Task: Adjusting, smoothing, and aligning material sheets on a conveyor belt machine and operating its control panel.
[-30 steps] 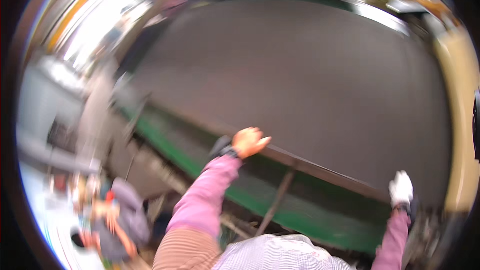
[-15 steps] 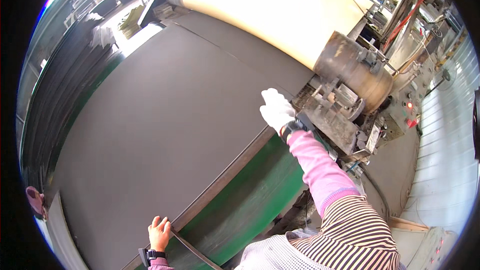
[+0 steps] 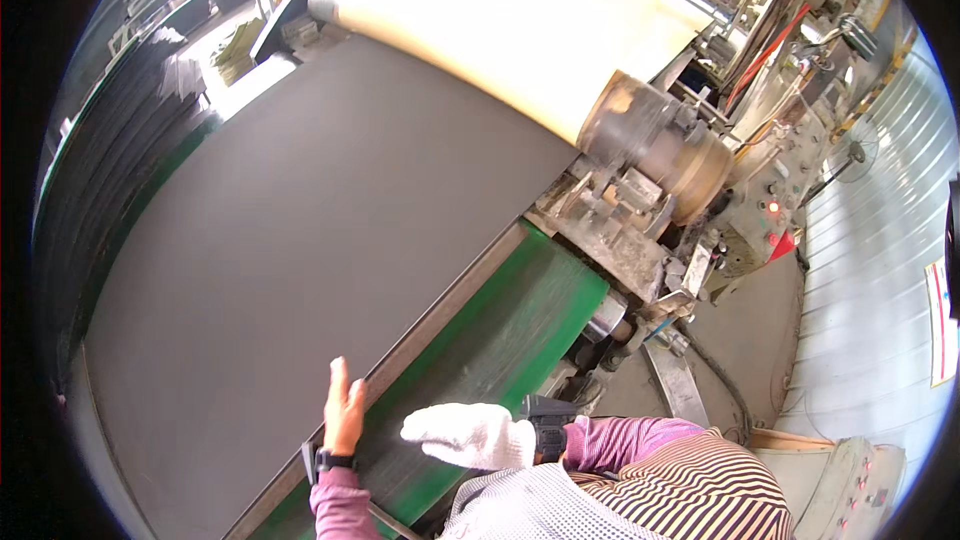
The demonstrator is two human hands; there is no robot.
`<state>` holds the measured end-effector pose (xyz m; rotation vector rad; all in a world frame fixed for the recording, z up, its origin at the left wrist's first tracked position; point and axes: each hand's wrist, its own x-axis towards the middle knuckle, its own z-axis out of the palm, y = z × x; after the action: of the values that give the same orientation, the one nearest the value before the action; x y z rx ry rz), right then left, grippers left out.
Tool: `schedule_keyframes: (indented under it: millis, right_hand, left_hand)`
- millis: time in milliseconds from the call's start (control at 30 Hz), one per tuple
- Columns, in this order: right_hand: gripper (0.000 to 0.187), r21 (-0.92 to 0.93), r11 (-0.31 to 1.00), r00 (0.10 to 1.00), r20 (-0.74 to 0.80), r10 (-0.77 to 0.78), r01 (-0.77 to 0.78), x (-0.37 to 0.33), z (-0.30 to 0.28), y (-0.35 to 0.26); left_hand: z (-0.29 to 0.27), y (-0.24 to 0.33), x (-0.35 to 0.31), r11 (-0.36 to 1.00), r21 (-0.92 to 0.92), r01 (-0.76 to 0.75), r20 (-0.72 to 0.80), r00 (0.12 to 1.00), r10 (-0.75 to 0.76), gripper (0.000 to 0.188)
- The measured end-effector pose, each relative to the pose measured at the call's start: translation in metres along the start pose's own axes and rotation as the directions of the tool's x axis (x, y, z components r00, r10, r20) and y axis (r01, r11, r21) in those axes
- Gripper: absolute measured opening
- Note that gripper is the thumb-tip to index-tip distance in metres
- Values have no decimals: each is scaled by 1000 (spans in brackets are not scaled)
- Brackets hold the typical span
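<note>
A broad dark grey sheet lies flat in front of me. Its far edge meets a large pale yellow roller. My left hand, bare and with a black band at the wrist, is at the sheet's near edge, fingers stretched out and apart. Just right of it, my right hand in a white knitted glove is above the green belt. Its fingers point left, extended, and nothing shows in them. A metal rail runs along the near edge of the sheet.
Right of the roller sits a worn metal drum housing with brackets. A control panel with red lights stands farther right, before a corrugated wall. Dark stacked sheets fill the left side. A grey cabinet is at lower right.
My right hand has come back from the sheet's far right corner to beside my left hand. My left hand has shifted slightly up and right. The seam line near the roller no longer shows.
</note>
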<state>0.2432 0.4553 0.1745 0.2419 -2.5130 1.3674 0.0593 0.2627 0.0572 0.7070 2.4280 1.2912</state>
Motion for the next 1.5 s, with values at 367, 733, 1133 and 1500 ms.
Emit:
schedule_keyframes:
  millis: [367,733,1133,1500]
  right_hand:
    - [32,12,944,769,577,-275,329,103,-135,-216]
    - [25,-73,834,602,726,-332,547,96,-118,-238]
    - [31,51,880,802,389,-453,473,68,-75,-117]
    - [21,159,922,882,384,272,-354,21,1,-45]
  left_hand:
    - [-130,-139,-113,631,736,245,-234,967,-102,32]
    - [-50,-56,-43,936,352,22,-18,1000,-16,49]
    - [-156,-227,-159,437,880,187,-203,979,-12,42]
    - [-28,-23,-41,761,626,171,-329,942,60,44]
